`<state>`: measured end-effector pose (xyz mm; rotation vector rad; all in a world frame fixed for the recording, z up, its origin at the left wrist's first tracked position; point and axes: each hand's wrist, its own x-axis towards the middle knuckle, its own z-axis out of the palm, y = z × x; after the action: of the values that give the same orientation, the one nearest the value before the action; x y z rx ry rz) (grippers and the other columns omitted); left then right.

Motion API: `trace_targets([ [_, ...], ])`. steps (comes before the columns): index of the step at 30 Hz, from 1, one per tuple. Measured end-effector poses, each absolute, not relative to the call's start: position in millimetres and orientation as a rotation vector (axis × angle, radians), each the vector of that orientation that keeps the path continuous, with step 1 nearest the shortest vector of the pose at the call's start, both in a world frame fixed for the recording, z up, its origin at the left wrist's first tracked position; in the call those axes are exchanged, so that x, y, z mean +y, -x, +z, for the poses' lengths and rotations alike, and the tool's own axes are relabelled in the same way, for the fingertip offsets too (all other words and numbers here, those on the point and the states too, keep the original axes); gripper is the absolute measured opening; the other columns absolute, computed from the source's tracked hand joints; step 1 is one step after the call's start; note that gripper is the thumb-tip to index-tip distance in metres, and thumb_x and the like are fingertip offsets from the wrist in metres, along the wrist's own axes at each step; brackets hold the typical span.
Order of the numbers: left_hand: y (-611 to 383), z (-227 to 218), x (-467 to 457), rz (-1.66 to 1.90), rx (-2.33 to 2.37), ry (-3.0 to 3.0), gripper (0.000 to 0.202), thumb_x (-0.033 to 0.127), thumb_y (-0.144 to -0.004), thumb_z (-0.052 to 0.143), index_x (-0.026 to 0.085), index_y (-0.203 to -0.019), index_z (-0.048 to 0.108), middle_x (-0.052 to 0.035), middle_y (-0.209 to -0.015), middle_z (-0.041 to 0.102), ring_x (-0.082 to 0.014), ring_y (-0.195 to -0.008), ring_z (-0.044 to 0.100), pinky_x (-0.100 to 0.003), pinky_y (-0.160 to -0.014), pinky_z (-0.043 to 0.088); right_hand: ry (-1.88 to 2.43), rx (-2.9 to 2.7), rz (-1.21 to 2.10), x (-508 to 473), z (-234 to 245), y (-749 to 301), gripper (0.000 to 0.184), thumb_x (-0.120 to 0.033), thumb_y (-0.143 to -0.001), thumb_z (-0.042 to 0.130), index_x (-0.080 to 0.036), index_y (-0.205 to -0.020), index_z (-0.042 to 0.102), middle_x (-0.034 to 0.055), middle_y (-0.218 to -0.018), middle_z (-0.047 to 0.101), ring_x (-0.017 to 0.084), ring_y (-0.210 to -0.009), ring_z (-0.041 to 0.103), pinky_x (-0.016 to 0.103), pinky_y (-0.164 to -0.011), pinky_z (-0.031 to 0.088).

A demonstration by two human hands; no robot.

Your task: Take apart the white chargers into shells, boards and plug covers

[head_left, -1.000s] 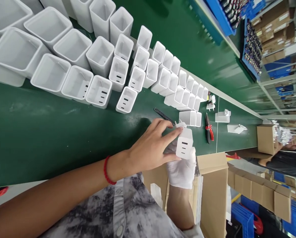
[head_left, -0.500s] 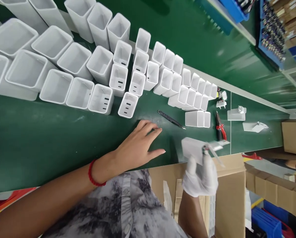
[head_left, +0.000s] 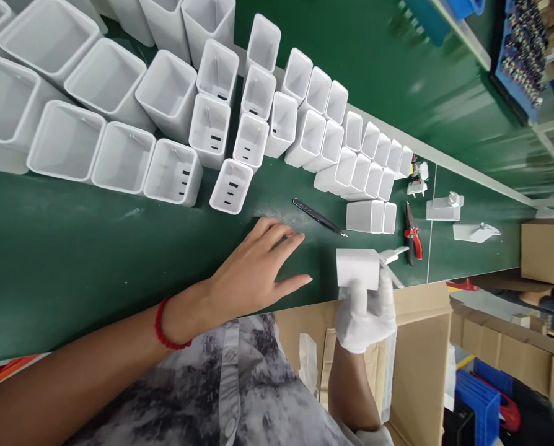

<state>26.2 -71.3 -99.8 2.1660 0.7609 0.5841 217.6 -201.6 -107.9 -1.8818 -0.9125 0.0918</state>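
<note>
A gloved right hand (head_left: 366, 319) gripped a white housing (head_left: 357, 266) between thumb and fingers, holding it above the green bench (head_left: 165, 248) close to the near edge. Some pale thin pieces (head_left: 392, 254) jutted out beside it, though blur left it uncertain whether they were joined to the housing. The bare left hand (head_left: 253, 263) was well apart, its fingers loosely spread and grasping nothing, near a pair of black tweezers (head_left: 318, 217). The step in hand appeared to be the handling of this one housing, and the next move seemed to call for a steady grip and care for the jutting pieces, which pointed toward the red-and-black pliers (head_left: 411, 238). Beyond stood rows of similar white housings (head_left: 311, 137), with two more (head_left: 364, 217) set in front of them, limiting forward reach. Between the hands, a stretch of bare surface offered sideways room; below, the near edge and a cardboard box (head_left: 419, 365) bounded the gloved hand's space
</note>
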Motion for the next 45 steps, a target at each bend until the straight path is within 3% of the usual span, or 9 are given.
trace_targets([
  [5, -37.9, -85.4, -79.7, 0.616, 0.662, -2.114, 0.078, 0.047, -0.080, 0.072, 0.011, -0.140, 0.039, -0.0152, -0.120, 0.059, -0.0327, -0.114, 0.045, -0.052, -0.097, 0.046, 1.659, -0.546, 0.785, -188.0, -84.5, -201.9, 0.063, -0.043, -0.082, 0.061, -0.029, -0.141, 0.044, 0.0072, -0.137, 0.056, 0.027, -0.120, 0.059, 0.050, -0.097, 0.051],
  [10, -44.8, -74.2, -80.2, 0.643, 0.615, -2.117, 0.061, 0.040, -0.086, 0.067, 0.012, -0.136, 0.045, -0.0128, -0.111, 0.059, -0.0302, -0.107, 0.046, -0.047, -0.092, 0.047, 1.484, -0.373, 1.183, -172.7, -75.6, -186.4, 0.059, -0.051, -0.086, 0.051, -0.025, -0.139, 0.048, 0.0075, -0.133, 0.059, 0.025, -0.120, 0.058, 0.047, -0.100, 0.050],
  [18, -43.3, -75.9, -75.9, 0.691, 0.652, -1.992, 0.058, 0.030, -0.084, 0.063, 0.014, -0.136, 0.045, -0.0105, -0.105, 0.059, -0.0289, -0.107, 0.046, -0.045, -0.094, 0.046, 1.411, -0.210, 1.204, -164.6, -74.0, -177.8, 0.045, -0.046, -0.085, 0.058, -0.027, -0.126, 0.060, 0.0026, -0.132, 0.061, 0.018, -0.118, 0.060, 0.035, -0.098, 0.052],
  [22, -41.7, -76.3, -74.0, 0.677, 0.655, -1.973, 0.059, 0.028, -0.082, 0.063, 0.011, -0.136, 0.045, -0.0114, -0.109, 0.059, -0.0292, -0.109, 0.045, -0.044, -0.095, 0.047, 1.421, -0.247, 1.177, -164.8, -75.4, -178.0, 0.046, -0.047, -0.084, 0.060, -0.024, -0.124, 0.061, 0.0052, -0.129, 0.063, 0.019, -0.114, 0.062, 0.037, -0.097, 0.053],
  [28, -39.2, -77.1, -70.2, 0.568, 0.659, -1.987, 0.062, 0.030, -0.080, 0.070, 0.016, -0.134, 0.043, -0.0130, -0.125, 0.057, -0.0330, -0.118, 0.045, -0.049, -0.097, 0.046, 1.635, -0.683, 0.527, -171.6, -81.6, -172.8, 0.053, -0.017, -0.064, 0.083, -0.024, -0.111, 0.062, 0.0031, -0.107, 0.072, 0.020, -0.098, 0.069, 0.040, -0.090, 0.056],
  [32, -42.5, -84.1, -70.3, 0.535, 0.685, -2.009, 0.054, 0.019, -0.079, 0.068, 0.017, -0.128, 0.045, -0.0111, -0.120, 0.060, -0.0308, -0.116, 0.048, -0.047, -0.096, 0.045, 1.572, -0.876, 0.479, -178.0, -84.3, -172.0, 0.062, -0.008, -0.060, 0.084, -0.029, -0.114, 0.062, 0.0000, -0.107, 0.072, 0.017, -0.097, 0.069, 0.037, -0.090, 0.057],
  [35, -44.7, -89.6, -71.8, 0.507, 0.730, -2.033, 0.052, 0.016, -0.076, 0.068, 0.014, -0.123, 0.047, -0.0121, -0.114, 0.062, -0.0302, -0.113, 0.052, -0.046, -0.094, 0.045, 1.491, -0.823, 0.782, -180.0, -79.9, -180.3, 0.069, -0.019, -0.065, 0.084, -0.028, -0.128, 0.056, 0.0052, -0.113, 0.071, 0.021, -0.103, 0.067, 0.044, -0.094, 0.055],
  [39, -46.0, -91.4, -72.3, 0.453, 0.803, -2.038, 0.048, 0.020, -0.074, 0.066, 0.014, -0.119, 0.049, -0.0117, -0.108, 0.062, -0.0312, -0.110, 0.054, -0.046, -0.091, 0.044, 1.341, -0.627, 1.054, -177.2, -72.9, -194.4, 0.072, -0.055, -0.075, 0.070, -0.024, -0.137, 0.051, 0.0121, -0.117, 0.069, 0.027, -0.101, 0.067, 0.053, -0.091, 0.054],
  [45, -46.8, -91.5, -69.1, 0.437, 0.850, -2.088, 0.054, 0.020, -0.072, 0.064, 0.015, -0.122, 0.046, -0.0120, -0.109, 0.060, -0.0323, -0.113, 0.051, -0.048, -0.094, 0.039, 1.224, -0.500, 1.173, -176.2, -75.4, -202.9, 0.062, -0.053, -0.075, 0.069, -0.025, -0.130, 0.059, 0.0104, -0.118, 0.069, 0.024, -0.099, 0.066, 0.048, -0.096, 0.051],
])
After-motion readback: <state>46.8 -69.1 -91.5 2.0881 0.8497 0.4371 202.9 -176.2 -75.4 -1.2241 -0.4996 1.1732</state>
